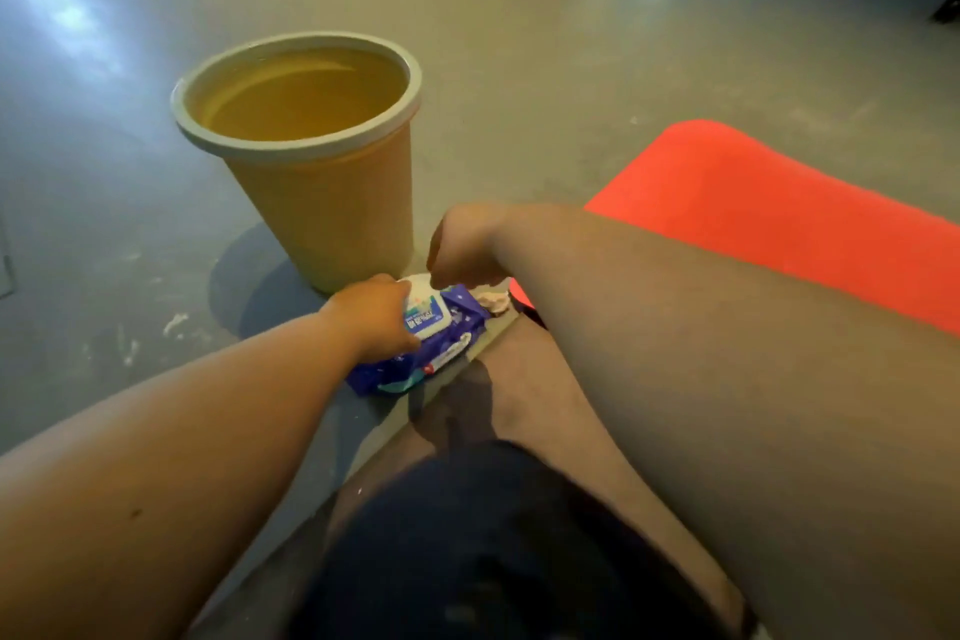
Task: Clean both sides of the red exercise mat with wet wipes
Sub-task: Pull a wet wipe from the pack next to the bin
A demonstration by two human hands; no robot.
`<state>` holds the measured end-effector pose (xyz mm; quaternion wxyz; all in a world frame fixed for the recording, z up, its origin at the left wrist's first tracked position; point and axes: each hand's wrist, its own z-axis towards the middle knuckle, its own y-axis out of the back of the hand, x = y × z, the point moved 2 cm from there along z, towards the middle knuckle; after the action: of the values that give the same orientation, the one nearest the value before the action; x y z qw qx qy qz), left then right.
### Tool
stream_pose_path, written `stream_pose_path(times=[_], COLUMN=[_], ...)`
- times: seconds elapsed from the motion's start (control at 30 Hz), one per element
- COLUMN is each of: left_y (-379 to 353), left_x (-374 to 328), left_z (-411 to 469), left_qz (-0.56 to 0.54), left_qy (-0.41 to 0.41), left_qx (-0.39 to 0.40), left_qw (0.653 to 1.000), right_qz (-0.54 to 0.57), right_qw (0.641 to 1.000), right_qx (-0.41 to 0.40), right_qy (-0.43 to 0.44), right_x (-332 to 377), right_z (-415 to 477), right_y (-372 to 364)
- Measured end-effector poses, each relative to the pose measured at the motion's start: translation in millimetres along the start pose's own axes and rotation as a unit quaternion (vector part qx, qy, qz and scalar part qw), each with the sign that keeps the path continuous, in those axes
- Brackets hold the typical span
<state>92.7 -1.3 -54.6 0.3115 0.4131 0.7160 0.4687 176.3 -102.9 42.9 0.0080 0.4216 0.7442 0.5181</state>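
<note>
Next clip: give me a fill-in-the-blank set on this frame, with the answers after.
1. The left hand grips the wet wipes pack, which lies on the ____.
2. The right hand is just above the pack's ____ lid.
3. The tan bin stands ____ behind the pack.
4. The exercise mat is ____.
Answers: floor; white; upright; red.

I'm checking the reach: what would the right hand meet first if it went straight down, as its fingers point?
Probably the white lid of the wipes pack, right under the right hand; depth is unclear.
</note>
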Motion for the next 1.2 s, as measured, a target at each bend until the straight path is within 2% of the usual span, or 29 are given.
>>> stream_pose_path(times=[0.07, 0.17, 0.23, 0.3, 0.4, 0.5, 0.6, 0.77, 0.97, 1.1, 1.17, 1.2], left_y=[2, 10, 14, 10, -18, -35, -38, -38, -34, -29, -27, -27], left_x=[-13, -19, -20, -22, -24, -18, -11, -14, -20, -26, -30, -32], left_z=[7, 19, 23, 24, 21, 19, 20, 19, 21, 18, 15, 15], left_qz=[0.006, 0.025, 0.086, 0.128, 0.03, -0.057, -0.097, -0.123, -0.142, -0.089, -0.164, -0.219], left_qy=[-0.046, -0.086, -0.116, -0.125, -0.069, 0.011, 0.069, 0.097, 0.099, 0.0, -0.016, -0.002], left_qx=[0.024, 0.047, 0.015, -0.058, -0.062, -0.067, -0.049, -0.029, -0.057, -0.155, -0.177, -0.159], left_qw=[0.999, 0.995, 0.989, 0.982, 0.995, 0.996, 0.992, 0.987, 0.983, 0.984, 0.97, 0.963], right_qz=[-0.043, -0.063, -0.099, -0.106, -0.087, -0.036, 0.041, 0.067, 0.072, 0.124, 0.129, 0.128], right_qw=[0.999, 0.996, 0.993, 0.993, 0.995, 0.999, 0.998, 0.996, 0.995, 0.988, 0.987, 0.987], right_qx=[-0.014, 0.039, 0.04, 0.037, 0.032, -0.008, -0.043, -0.051, -0.073, -0.089, -0.093, -0.093], right_qy=[0.0, -0.052, -0.05, -0.041, -0.03, -0.018, -0.023, -0.011, 0.008, 0.004, 0.011, 0.014], right_x=[-14, -45, -60, -68, -79, -85, -96, -104, -108, -108, -108, -109], right_z=[10, 21, 28, 34, 39, 45, 44, 46, 51, 49, 49, 49], right_y=[-5, -28, -41, -51, -63, -75, -87, -97, -102, -102, -103, -104])
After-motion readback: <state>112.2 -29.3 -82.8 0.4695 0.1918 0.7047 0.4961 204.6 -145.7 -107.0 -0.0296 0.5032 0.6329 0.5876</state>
